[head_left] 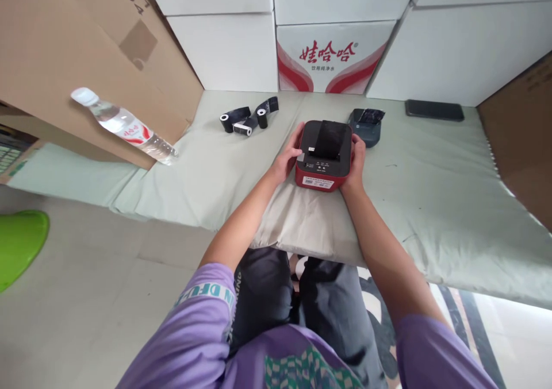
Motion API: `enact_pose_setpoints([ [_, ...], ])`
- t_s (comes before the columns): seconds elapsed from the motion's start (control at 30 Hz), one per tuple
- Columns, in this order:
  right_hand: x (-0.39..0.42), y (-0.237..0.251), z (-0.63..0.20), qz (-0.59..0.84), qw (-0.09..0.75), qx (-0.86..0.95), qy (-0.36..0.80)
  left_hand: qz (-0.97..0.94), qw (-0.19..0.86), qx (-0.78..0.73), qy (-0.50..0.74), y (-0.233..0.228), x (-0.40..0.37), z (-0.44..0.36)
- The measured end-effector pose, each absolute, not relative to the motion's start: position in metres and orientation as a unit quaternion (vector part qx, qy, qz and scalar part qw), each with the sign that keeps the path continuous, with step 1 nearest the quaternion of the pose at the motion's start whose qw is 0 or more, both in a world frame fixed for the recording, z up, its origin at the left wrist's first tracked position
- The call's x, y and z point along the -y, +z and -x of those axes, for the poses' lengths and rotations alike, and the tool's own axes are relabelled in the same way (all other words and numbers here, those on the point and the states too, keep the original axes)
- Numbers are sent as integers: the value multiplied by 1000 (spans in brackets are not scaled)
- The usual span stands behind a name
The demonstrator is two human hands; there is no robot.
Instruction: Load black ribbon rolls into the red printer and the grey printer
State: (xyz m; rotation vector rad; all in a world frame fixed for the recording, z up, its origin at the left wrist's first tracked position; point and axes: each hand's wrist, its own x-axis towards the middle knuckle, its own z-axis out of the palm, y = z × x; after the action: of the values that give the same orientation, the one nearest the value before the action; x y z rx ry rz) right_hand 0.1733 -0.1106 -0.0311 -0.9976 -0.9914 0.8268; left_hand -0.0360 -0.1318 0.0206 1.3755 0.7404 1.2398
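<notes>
A squarish label printer [306, 142] with a black top and red sides sits on the pale green cloth between my hands. A strip of black paper [331, 139] lies across its top, and a white label [318, 183] shows on its front side. My left hand [288, 156] grips the printer's left side, thumb over the top edge. On the opposite side, my right hand [355, 164] is wrapped around it, partly hidden behind the casing. Just behind to the right stands a smaller dark blue device [367, 134] with a black strip on top.
Several small black paper rolls [242, 129] lie at the back left. A water bottle [129, 127] stands by a cardboard box [99, 50]. White boxes [336, 56] line the back, with a black phone [434, 110] before them. Another cardboard box [521, 130] bounds the right.
</notes>
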Motion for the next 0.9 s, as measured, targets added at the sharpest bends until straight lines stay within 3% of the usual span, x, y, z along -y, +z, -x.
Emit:
enact_pose_setpoints([
  [0.5,97,-43,-177,462,656,448,393,-579,550,-256,545,-6,122,34],
  [0.9,116,-21,-165,383,734,331,452,-531,605,-239,542,-3,126,31],
])
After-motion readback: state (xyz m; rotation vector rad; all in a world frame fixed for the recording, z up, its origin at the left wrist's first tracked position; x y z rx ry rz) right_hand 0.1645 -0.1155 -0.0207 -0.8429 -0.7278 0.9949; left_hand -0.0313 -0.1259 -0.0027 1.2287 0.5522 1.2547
